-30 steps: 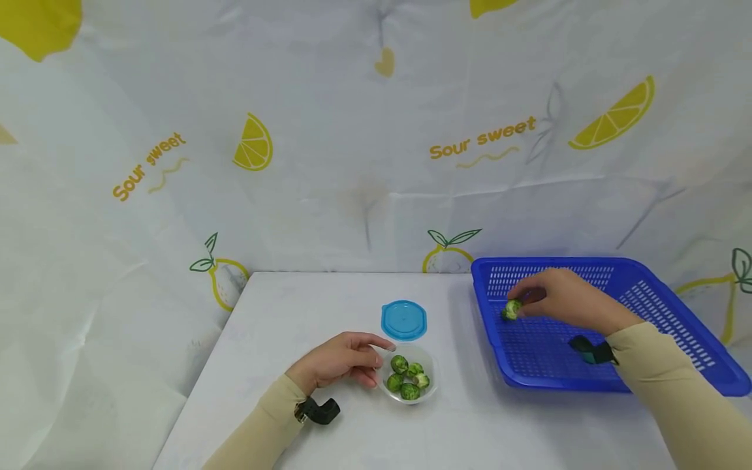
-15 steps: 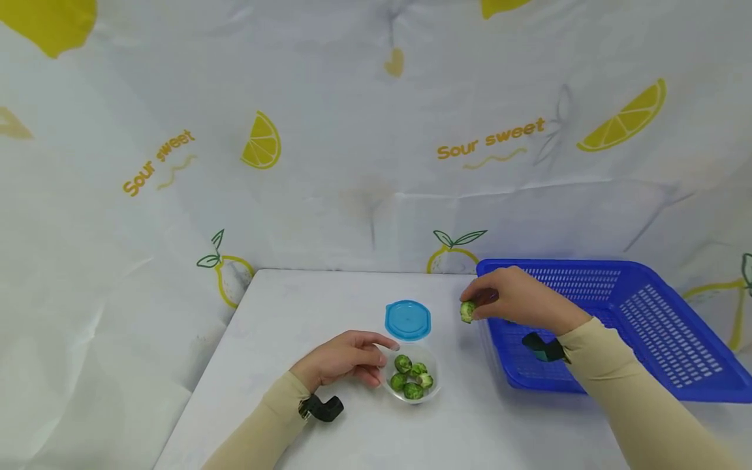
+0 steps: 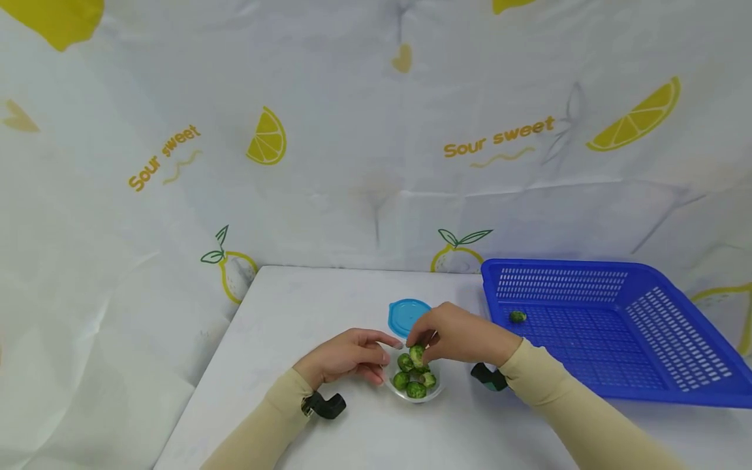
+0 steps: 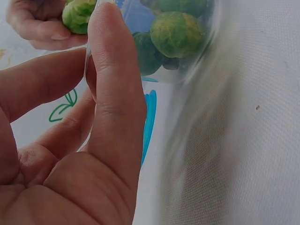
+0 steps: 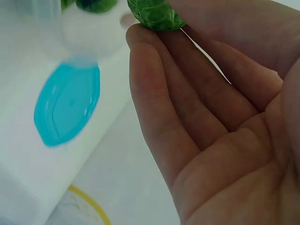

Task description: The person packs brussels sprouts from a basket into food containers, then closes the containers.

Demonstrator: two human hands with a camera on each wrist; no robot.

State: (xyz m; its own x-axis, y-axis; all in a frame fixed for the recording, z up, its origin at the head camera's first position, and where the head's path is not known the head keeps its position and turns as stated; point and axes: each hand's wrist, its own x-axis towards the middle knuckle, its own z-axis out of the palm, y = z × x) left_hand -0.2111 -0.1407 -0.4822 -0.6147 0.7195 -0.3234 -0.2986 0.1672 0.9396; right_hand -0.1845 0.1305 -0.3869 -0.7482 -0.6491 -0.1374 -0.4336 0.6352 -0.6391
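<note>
Nearest, a beige sleeve is seen at each side of the white table (image 3: 370, 437). Beyond them stands a clear plastic bowl (image 3: 433, 390), upright, its rim held at nine o'clock between the thumb and fingers of the left hand (image 3: 346, 356), with little gap left. Several Brussels sprouts (image 3: 416, 390) are loosely ringed inside; the one at six o'clock is laid with its long axis from nine to three.

Over the bowl's far side, a held sprout (image 3: 417, 356) is pinched between thumb and fingertips of the right hand (image 3: 464, 334), which is placed at two o'clock. Its long axis seems to run from twelve to six; which end is the stem cannot be told, as it is partly covered.

At twelve o'clock, a blue lid (image 3: 404, 318) is laid flat, partly overlapped by the right hand. Between two and three o'clock, a blue basket (image 3: 611, 349) is placed, with a lone sprout (image 3: 517, 316) lying towards its ten o'clock corner. Behind everything, a lemon-printed cloth (image 3: 329, 196) is hung.
</note>
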